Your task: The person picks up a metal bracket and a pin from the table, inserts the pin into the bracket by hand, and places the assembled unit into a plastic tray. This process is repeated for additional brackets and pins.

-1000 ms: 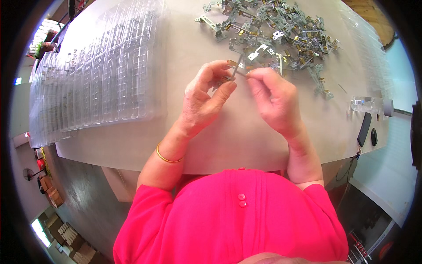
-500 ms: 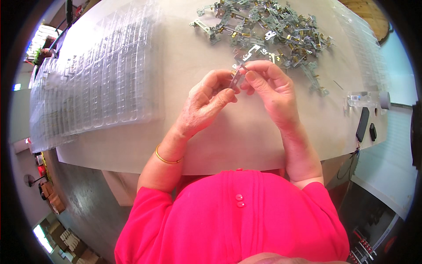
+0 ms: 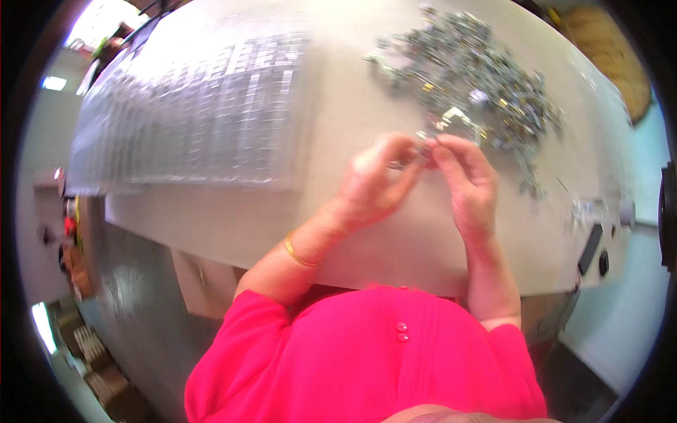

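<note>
My left hand (image 3: pixel 376 180) and my right hand (image 3: pixel 467 185) meet over the table, just in front of the pile. Between their fingertips is a small metal bracket (image 3: pixel 426 150), blurred and mostly covered by the fingers. Thumb and fingers of both hands are pinched on it. Beyond the hands lies a heap of grey metal brackets (image 3: pixel 493 88) with some brass-coloured parts. One shinier piece sits at the heap's near edge, close to my fingertips.
Clear plastic trays (image 3: pixel 190 120) with rows of narrow pockets are stacked on the left of the table (image 3: pixel 338 247). At the right are a clear bottle with a grey cap (image 3: pixel 626 213), a black phone-like object (image 3: pixel 590 249) and a smaller black item (image 3: pixel 604 264). More clear plastic lines the far right edge.
The view has swung, so the whole scene sits further right and lower. Both hands stay together on the bracket, which has turned and is now more hidden by the fingers.
</note>
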Demonstrator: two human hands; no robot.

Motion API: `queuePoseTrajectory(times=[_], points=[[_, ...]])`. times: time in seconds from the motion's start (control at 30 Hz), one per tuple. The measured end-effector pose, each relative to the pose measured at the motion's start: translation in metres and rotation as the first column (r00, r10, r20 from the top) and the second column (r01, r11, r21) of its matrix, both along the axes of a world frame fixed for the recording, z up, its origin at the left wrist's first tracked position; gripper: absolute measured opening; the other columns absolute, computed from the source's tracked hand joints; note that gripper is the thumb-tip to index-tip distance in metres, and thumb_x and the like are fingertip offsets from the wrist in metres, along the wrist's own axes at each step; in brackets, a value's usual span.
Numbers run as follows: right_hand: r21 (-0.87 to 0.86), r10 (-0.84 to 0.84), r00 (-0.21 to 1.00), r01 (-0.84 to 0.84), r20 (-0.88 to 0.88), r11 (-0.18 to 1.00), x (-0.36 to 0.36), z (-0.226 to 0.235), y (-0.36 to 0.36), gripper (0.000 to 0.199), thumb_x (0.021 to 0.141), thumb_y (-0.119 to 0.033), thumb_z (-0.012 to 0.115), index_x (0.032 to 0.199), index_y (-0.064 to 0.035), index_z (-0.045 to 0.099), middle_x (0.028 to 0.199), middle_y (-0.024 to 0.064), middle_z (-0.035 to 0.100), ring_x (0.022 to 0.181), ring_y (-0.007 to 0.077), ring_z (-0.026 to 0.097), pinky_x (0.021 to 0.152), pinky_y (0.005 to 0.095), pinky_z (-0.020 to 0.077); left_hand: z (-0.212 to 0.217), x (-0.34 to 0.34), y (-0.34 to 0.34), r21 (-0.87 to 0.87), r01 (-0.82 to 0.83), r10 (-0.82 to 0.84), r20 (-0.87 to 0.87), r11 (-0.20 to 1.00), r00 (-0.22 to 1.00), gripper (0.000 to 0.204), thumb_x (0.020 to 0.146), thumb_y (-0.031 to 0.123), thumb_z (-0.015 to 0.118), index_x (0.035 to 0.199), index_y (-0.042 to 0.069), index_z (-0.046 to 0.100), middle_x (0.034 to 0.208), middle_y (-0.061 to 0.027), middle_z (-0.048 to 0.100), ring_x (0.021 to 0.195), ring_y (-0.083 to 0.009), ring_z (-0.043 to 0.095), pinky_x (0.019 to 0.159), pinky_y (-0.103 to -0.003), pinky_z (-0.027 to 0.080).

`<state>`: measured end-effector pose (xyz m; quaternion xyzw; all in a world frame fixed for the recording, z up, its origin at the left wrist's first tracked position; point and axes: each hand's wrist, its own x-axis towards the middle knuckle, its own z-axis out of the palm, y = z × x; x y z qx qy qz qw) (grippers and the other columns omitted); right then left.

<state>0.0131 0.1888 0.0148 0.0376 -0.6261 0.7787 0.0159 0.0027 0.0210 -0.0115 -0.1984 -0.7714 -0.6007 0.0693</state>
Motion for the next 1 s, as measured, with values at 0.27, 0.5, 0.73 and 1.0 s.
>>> queuePoseTrajectory(times=[0.27,0.5,0.73,1.0], points=[[0.164,-0.034,0.99,0.057,-0.138,0.985,0.009,-0.011,0.003,0.017,0.1,0.0,0.06,0.116,0.0,0.066,0.115,0.0075,0.067,0.099,0.0137,0.064,0.09,0.0294,0.0522,0.003,0.007,0.005,-0.133,-0.217,0.155,-0.365,0.967,0.918,0.023,0.083,0.007,0.072,0.1,0.003,0.057,0.077,-0.0126,0.064,0.07,-0.0346,0.066,0.064,-0.044,0.052],[0.214,-0.028,0.971,0.081,-0.237,0.973,0.013,-0.013,0.004,0.017,0.102,-0.003,0.057,0.117,0.0001,0.063,0.113,0.0084,0.066,0.092,0.0139,0.063,0.085,0.029,0.0524,0.018,0.01,-0.001,0.03,-0.233,0.235,-0.161,0.972,0.959,0.021,0.087,-0.001,0.066,0.104,0.0,0.053,0.078,-0.0142,0.065,0.072,-0.0321,0.069,0.062,-0.039,0.053],[0.202,0.043,0.992,-0.017,-0.121,0.979,0.012,-0.023,-0.005,0.015,0.101,-0.004,0.06,0.115,-0.0019,0.064,0.097,0.0058,0.067,0.081,0.0116,0.062,0.075,0.0266,0.0535,0.077,0.028,-0.062,0.063,-0.379,0.377,-0.344,0.923,0.86,0.026,0.087,-0.007,0.066,0.111,-0.003,0.057,0.09,-0.0153,0.068,0.077,-0.0233,0.07,0.068,-0.031,0.055],[0.204,0.14,0.99,-0.142,0.024,0.969,0.013,-0.037,-0.013,0.013,0.101,-0.006,0.062,0.112,-0.0047,0.066,0.097,0.0035,0.067,0.08,0.0093,0.061,0.072,0.0251,0.0536,0.131,0.03,-0.195,-0.094,-0.785,0.685,-0.432,0.613,0.587,0.013,0.1,0.001,0.055,0.112,0.0,0.061,0.098,-0.0061,0.074,0.081,-0.004,0.062,0.071,-0.021,0.05]])
